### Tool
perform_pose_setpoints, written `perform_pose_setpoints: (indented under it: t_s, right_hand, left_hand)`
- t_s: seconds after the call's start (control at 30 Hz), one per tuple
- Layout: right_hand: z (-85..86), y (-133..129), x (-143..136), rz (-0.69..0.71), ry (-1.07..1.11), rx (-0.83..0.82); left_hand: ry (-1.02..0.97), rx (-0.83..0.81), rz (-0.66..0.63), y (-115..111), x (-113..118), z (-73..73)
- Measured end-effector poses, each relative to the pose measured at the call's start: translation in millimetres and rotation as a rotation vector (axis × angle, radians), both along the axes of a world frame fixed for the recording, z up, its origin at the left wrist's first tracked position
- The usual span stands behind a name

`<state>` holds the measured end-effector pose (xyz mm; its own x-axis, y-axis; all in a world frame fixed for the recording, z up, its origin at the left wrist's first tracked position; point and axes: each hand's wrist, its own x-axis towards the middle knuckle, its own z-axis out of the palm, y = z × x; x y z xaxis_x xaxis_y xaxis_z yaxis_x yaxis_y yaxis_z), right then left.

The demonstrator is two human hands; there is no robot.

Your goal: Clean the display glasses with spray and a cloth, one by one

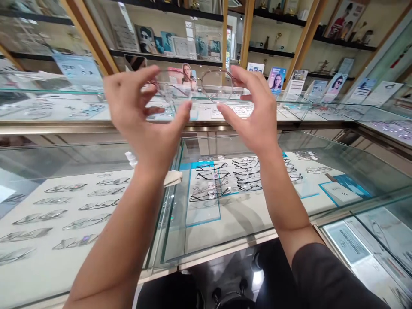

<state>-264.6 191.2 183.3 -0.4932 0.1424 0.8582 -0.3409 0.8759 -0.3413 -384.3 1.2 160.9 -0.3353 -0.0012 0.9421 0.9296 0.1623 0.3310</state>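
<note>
A pair of eyeglasses [217,85] with thin rims is held up at the top middle, above the glass counters. My left hand [144,105] grips its left side, index finger near the upper rim and thumb below the lens. At the opposite side, my right hand [252,101] has its index finger by the upper outer rim and its thumb at the lower rim. The left lens is blurred against the background. Below my left wrist, a beige cloth [173,177] lies on the counter, with a white object [131,159] beside it.
Several rows of glasses frames [210,189] lie inside the glass display case [225,244] under my arms. More frames [66,188] are on the left. A second counter [206,128] runs behind, with shelves [170,58] of pictures beyond. A dark stool [233,298] is at the bottom.
</note>
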Motion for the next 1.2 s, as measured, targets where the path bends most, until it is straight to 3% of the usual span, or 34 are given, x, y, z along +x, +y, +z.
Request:
perform_pose_setpoints:
  t_s: [0.13,0.23,0.33,0.5,0.67,0.9,1.2]
  right_hand:
    - [1.5,13.6,-3.9,0.038,-0.031,-0.147]
    - [-10.1,34.4,-12.9,0.065,-0.086,-0.249]
    - [-37.3,41.7,-17.6,0.113,-0.159,-0.332]
    - [-99.8,16.2,-11.0,0.19,-0.258,-0.525]
    - [-143.9,1.4,-13.2,0.231,-0.221,-0.624]
    - [-156.5,2.8,-17.4,0.278,-0.25,-0.677]
    - [-143.8,-7.7,-5.0,0.314,-0.269,-0.686]
  left_hand:
    - [-0.044,-0.018,0.009,-7.2,8.9,4.7]
    - [-0.101,-0.037,0.016,-9.2,7.4,-5.8]
    - [-0.086,-0.023,-0.002,-10.4,-0.2,-35.1]
    - [-0.051,-0.044,0.065,-21.0,-1.4,-96.0]
    - [-0.08,-0.068,0.116,-24.3,2.0,-129.9]
    - [-0.11,-0.122,0.056,-22.2,1.0,-137.3]
    - [-0.147,-0.189,0.028,-24.4,11.6,-132.8]
